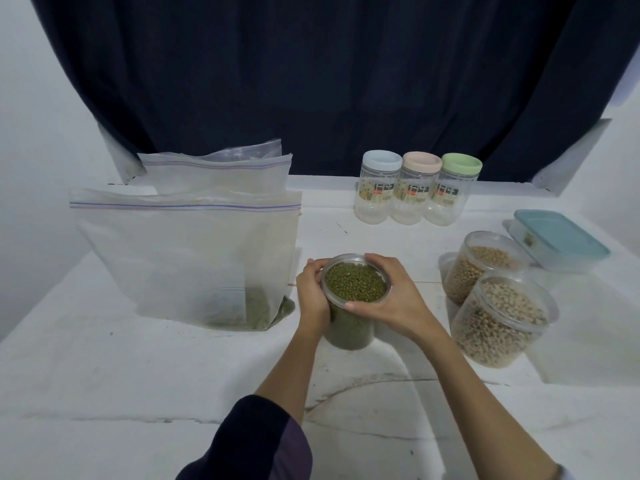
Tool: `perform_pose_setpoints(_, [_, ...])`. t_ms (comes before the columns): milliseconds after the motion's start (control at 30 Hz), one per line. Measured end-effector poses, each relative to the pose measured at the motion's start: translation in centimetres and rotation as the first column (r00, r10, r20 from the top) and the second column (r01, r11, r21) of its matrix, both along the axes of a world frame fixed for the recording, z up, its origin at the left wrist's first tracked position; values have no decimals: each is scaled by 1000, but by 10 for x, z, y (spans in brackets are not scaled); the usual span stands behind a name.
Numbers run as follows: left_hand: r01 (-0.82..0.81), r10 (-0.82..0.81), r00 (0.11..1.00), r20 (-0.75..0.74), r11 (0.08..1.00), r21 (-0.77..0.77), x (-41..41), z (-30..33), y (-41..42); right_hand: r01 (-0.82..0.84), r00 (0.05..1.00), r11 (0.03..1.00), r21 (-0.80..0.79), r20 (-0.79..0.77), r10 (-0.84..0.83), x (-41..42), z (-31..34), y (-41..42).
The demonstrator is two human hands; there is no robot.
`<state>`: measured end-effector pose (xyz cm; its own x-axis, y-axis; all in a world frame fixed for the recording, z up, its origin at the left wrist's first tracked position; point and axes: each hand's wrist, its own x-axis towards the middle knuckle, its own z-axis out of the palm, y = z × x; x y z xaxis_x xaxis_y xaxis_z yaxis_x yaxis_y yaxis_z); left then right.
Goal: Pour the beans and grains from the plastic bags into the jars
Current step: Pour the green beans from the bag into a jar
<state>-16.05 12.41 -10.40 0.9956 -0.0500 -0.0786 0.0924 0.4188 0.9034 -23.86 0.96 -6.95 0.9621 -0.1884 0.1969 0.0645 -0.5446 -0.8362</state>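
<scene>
Nearest to me, a dark sleeve (249, 441) covers the left forearm, while the right forearm is bare. Both reach forward over the white table (104, 375) to a clear open jar of green beans (353, 299) standing upright at centre. My left hand (311, 292) wraps the jar's left wall, fingers curled round the far rim. My right hand (391, 296) clasps the right side, thumb laid on the near rim and fingers over the far rim. The two hands are thus closed on the same jar, apart from each other. The jar is filled nearly to its mouth and carries no lid.

Left of the jar, just beside the left hand, stands a large zip bag (183, 258), upright and translucent, with a small remainder of green beans in its lower right corner. Behind it, touching or nearly so, a second zip bag (218, 174) stands; I cannot tell its contents.

Right of the hands, well apart from them, two lidless clear jars hold pale beans: the nearer jar (502, 320) and the farther jar (485, 265) appear to touch, though I cannot tell for certain. Beyond these lies a rectangular box with a teal lid (561, 240).

Farthest back, a row of three empty lidded jars stands side by side: blue-lidded jar (379, 188), pink-lidded jar (415, 188), green-lidded jar (453, 188). A dark curtain (329, 81) hangs behind.
</scene>
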Motion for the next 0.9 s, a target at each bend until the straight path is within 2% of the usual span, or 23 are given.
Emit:
perform_pose_setpoints(133, [-17, 19, 999, 36, 999, -45, -1, -3, 0, 200, 972, 980, 14, 123, -200, -8, -15, 25])
perform_pose_setpoints(267, [-11, 12, 995, 97, 1000, -13, 2, -10, 3, 290, 938, 956, 46, 183, -293, -11, -20, 38])
perform_pose_setpoints(367, [25, -25, 996, 90, 1000, -1, 2, -13, 4, 369, 911, 929, 13, 196, -364, -13, -24, 46])
perform_pose_setpoints(433, [-14, 10, 996, 87, 999, 38, 1, -13, 4, 411, 893, 911, -22, 212, -398, -12, -26, 48])
perform_pose_setpoints(533, [-56, 46, 993, 108, 994, 90, -1, -14, 2, 427, 891, 890, -158, 242, -384, -12, -22, 39])
perform_pose_setpoints(667, [-170, 155, 982, 109, 975, 141, -12, -3, -19, 432, 886, 807, -402, 355, -297, -15, -7, 19])
perform_pose_setpoints(767, [-154, 134, 984, 115, 970, 189, -16, -3, -46, 282, 957, 780, -559, 218, -191, -18, 10, 1])
perform_pose_setpoints(900, [-64, 37, 993, 112, 968, 242, -9, -7, -84, 132, 984, 762, -634, -11, -179, -18, 31, -33])
